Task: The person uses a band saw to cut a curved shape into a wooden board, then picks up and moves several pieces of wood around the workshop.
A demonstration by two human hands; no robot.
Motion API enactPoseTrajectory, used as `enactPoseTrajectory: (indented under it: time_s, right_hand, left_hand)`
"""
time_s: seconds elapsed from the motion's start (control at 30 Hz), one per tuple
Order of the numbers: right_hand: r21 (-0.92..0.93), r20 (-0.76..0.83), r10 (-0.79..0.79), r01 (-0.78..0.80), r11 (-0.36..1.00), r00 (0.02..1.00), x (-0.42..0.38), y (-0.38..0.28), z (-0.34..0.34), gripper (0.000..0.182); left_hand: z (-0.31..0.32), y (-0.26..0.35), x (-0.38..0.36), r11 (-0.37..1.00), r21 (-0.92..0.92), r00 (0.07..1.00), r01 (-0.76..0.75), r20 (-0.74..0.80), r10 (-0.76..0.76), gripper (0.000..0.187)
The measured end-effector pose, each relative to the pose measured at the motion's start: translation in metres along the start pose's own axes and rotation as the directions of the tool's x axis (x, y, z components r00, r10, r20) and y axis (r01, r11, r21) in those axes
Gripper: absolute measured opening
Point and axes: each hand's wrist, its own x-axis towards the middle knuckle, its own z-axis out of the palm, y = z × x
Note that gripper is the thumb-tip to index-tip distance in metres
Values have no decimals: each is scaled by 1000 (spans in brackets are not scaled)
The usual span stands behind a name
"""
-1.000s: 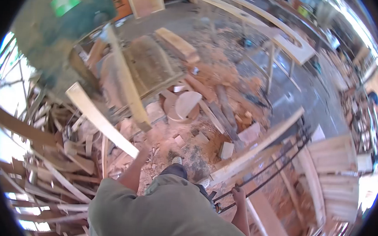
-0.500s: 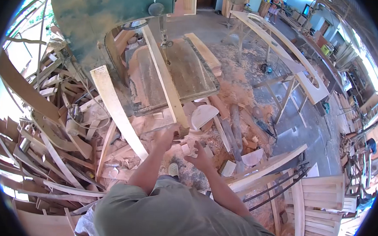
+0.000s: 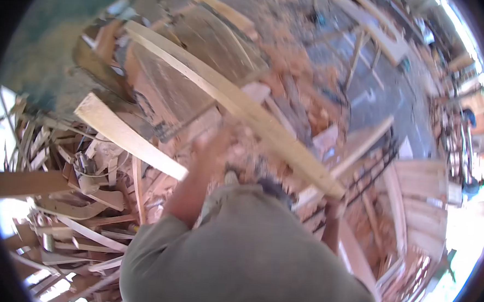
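A long, slightly curved wooden plank slants from the saw table down to the right. My right hand is closed round its near end, partly hidden by the wood. Left of the plank, my left hand is smeared by motion, so its fingers do not show clearly. A thin strip of wood lies close to that hand; whether I hold it cannot be made out. The plank's far end rests over or just above the dusty saw table.
A pale curved board stands left of my left arm. Offcuts are heaped at the left. The green machine body is at upper left. Slatted wooden pieces stand at right, and a wooden frame on trestles is farther off.
The plank has swung, its near end moving right and toward me, with my right hand now on it. My left hand has moved up slightly. The view has tilted down.
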Motion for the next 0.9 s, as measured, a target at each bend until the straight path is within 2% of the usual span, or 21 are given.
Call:
enactPoseTrajectory:
  time_s: [0.03,0.1,0.2,0.27,0.3,0.33,0.37,0.4,0.43,0.47,0.5,0.53,0.57,0.63,0.67,0.7,0.77,0.8,0.83,0.87,0.9]
  right_hand:
    - [-10,-168,241,-246,969,956,-10,-16,-23,58]
    - [152,-165,61,-36,988,984,-7,-25,-53,62]
    - [240,-192,-39,86,967,981,1,-36,-98,63]
    - [154,-214,-136,171,973,967,10,-58,-111,72]
    - [17,-223,-283,294,956,933,29,-56,-128,73]
    - [176,-235,-313,357,917,920,47,-64,-128,65]
    - [64,-576,-180,264,962,797,75,-61,-135,60]
    - [196,-668,-43,231,953,743,95,-71,-108,60]
    - [326,-734,100,219,920,672,110,-81,-65,60]
    - [408,-563,6,273,871,826,129,-64,-23,60]
    - [498,-363,-118,299,814,924,147,-50,23,59]
    - [613,-234,27,126,780,972,155,-62,80,59]
    - [690,-88,170,-63,721,981,166,-76,131,60]
    - [681,27,27,-38,731,999,210,-73,183,64]
    - [671,101,-23,-51,740,995,249,-57,174,64]
    - [660,144,-21,-80,747,989,275,-58,173,64]
    - [605,62,185,-185,774,981,316,-61,181,62]
    - [608,4,235,-189,771,972,328,-69,189,57]
    - [588,43,241,-220,778,970,345,-67,192,57]
    - [620,33,197,-175,765,980,364,-62,189,58]
    - [648,20,157,-132,750,987,382,-59,182,59]
  left_hand:
    - [-10,27,6,1000,-9,998,28,-49,-29,70]
    - [-6,68,24,980,-180,969,-86,-245,40,71]
    - [28,72,21,958,-285,993,7,-114,-41,70]
    - [41,53,33,967,-232,994,-105,-62,93,58]
    - [52,51,32,956,-259,990,-140,-14,142,56]
    - [64,50,34,941,-286,980,-182,24,197,54]
    - [84,56,31,919,-373,989,-127,22,146,46]
    - [98,52,38,850,-519,982,-92,97,165,38]
    - [108,43,53,855,-511,974,-82,142,179,34]
    - [120,37,72,859,-507,961,-75,194,198,30]
    - [136,38,80,850,-519,942,-91,233,243,25]
    - [152,39,86,841,-532,923,-100,267,278,20]
    - [170,47,88,834,-543,931,-100,245,272,19]
    - [199,48,100,808,-578,942,-115,195,273,18]
    - [206,45,116,837,-528,943,-142,186,277,19]
    - [212,41,132,860,-483,945,-165,171,277,20]
    - [216,53,154,869,-450,954,-205,106,280,30]
    - [215,71,150,943,-327,984,-65,135,115,34]
    - [211,85,149,976,-201,988,82,146,-53,39]
    - [200,84,157,978,-178,993,106,77,-94,50]
    - [185,88,150,973,-227,1000,28,18,-25,52]
